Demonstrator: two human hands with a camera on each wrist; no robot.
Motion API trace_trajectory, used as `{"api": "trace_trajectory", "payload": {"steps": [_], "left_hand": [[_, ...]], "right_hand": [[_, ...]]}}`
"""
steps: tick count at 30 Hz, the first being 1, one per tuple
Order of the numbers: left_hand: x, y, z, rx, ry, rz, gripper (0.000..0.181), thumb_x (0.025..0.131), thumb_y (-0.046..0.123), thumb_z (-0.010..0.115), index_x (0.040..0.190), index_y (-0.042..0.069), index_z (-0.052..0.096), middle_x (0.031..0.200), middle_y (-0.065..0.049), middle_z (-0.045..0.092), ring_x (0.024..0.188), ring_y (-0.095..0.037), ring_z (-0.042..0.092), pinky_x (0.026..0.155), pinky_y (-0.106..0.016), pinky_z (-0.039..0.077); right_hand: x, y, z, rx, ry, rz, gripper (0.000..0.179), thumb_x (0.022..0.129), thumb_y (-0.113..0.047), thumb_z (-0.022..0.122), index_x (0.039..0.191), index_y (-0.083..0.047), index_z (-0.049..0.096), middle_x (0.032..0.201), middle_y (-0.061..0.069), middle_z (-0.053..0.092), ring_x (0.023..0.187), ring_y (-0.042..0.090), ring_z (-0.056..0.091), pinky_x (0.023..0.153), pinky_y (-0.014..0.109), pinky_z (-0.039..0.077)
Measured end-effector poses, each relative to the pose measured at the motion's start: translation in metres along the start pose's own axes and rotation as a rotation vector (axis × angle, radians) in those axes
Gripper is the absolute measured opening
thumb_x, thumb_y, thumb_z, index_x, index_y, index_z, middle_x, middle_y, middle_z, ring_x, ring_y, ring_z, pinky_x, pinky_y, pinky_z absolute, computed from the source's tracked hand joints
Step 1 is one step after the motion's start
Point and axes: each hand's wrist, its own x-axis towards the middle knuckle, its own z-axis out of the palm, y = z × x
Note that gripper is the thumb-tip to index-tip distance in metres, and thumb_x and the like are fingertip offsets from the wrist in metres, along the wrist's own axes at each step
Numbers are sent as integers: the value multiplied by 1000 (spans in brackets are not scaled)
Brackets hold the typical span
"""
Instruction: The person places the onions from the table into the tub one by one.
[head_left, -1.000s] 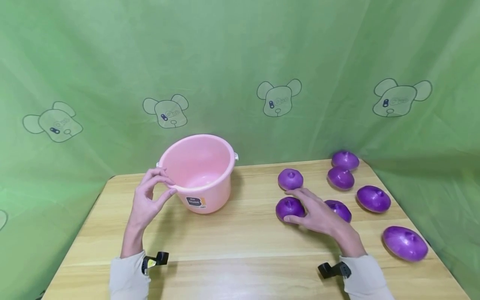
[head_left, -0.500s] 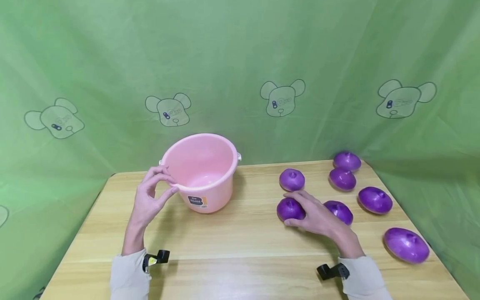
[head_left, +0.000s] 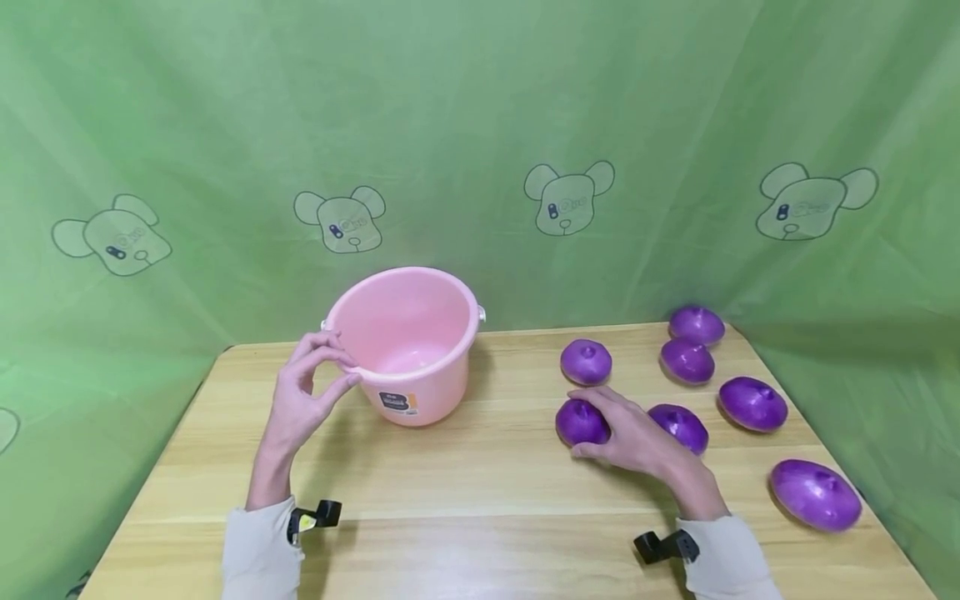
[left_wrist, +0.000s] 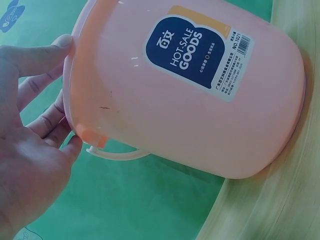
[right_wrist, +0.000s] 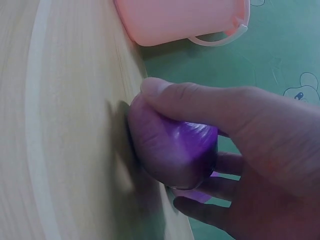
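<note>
A pink bucket (head_left: 442,392) with a dark blue label stands upright at the back left of the table. My left hand (head_left: 296,404) pinches its near-left rim, thumb outside and fingers over the edge; the left wrist view shows the label (left_wrist: 190,55) up close. On the right, my right hand (head_left: 637,437) grips a shiny purple onion (head_left: 577,423), thumb on the near side and fingers on the far side. The right wrist view shows this onion (right_wrist: 170,145) between thumb and fingers, close to the tabletop; whether it touches the wood I cannot tell.
Another purple onion (head_left: 587,362) lies just behind the held one, and one (head_left: 682,427) is partly behind my right hand. Several more, including a large onion (head_left: 816,495), lie along the right edge of the wooden table (head_left: 450,517). A green curtain (head_left: 450,125) hangs behind.
My right thumb has shifted slightly down along the near side of the onion, while the fingers stay at its far side. The left hand stays on the bucket rim. The head view has shifted slightly.
</note>
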Motion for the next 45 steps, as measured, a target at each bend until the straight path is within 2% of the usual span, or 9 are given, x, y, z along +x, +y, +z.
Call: {"api": "trace_trajectory", "payload": {"steps": [5,11,18,22,28,33,36,41,45], "left_hand": [[0,0,-1,-1,-4,4,24,78,-22,73,97,-10,68,114,-25,54,135,-44,42,127,-42,23],[0,-1,-1,1,2,15,24,77,-23,73,96,-10,68,114,-15,57,133,-35,46,127,-41,24],[-1,-1,2,15,9,14,23,77,-21,75,96,-8,69,113,-27,54,130,-43,45,126,-41,26],[1,0,2,14,12,7,23,78,-19,76,96,-7,69,113,-31,53,129,-37,47,127,-43,25],[2,1,1,14,12,-3,22,79,-17,77,97,-6,70,113,-18,57,131,-41,45,127,-44,24],[2,0,-1,20,13,4,22,79,-18,76,97,-5,70,114,-15,57,131,-44,45,126,-44,27],[2,-1,-2,20,14,7,22,79,-18,76,96,-5,70,114,-20,56,131,-43,45,126,-43,26],[1,-3,-1,16,8,9,23,79,-19,76,96,-5,70,113,-32,53,130,-33,48,126,-44,26],[1,-2,-1,14,5,8,23,79,-18,76,96,-5,70,113,-32,53,130,-40,46,126,-45,25]], "right_hand": [[-1,-2,2,3,-3,3,85,77,-27,91,147,-3,50,147,29,48,126,50,55,102,70,47],[-1,-2,4,9,-2,-6,88,74,-25,92,147,-1,48,148,30,46,128,51,53,104,70,45],[-1,1,3,-15,14,-13,86,76,-24,91,147,-1,48,147,30,48,127,50,54,103,69,47],[0,1,2,-20,26,-26,84,77,-24,91,146,-1,49,146,30,49,126,50,55,102,69,48],[0,-1,2,-16,32,-31,85,78,-27,91,146,0,48,147,30,47,127,50,54,103,69,47],[1,-5,0,-5,48,-36,86,78,-28,91,146,0,48,145,30,50,124,50,56,101,68,49],[2,-7,-2,-1,57,-43,86,78,-28,91,146,0,48,144,29,51,123,49,57,100,67,50],[1,-10,-4,5,63,-46,86,79,-28,91,148,-2,46,146,27,50,125,49,56,99,68,50],[2,-12,-8,5,81,-47,86,79,-28,91,148,-3,46,146,28,50,126,50,55,100,69,49]]}}
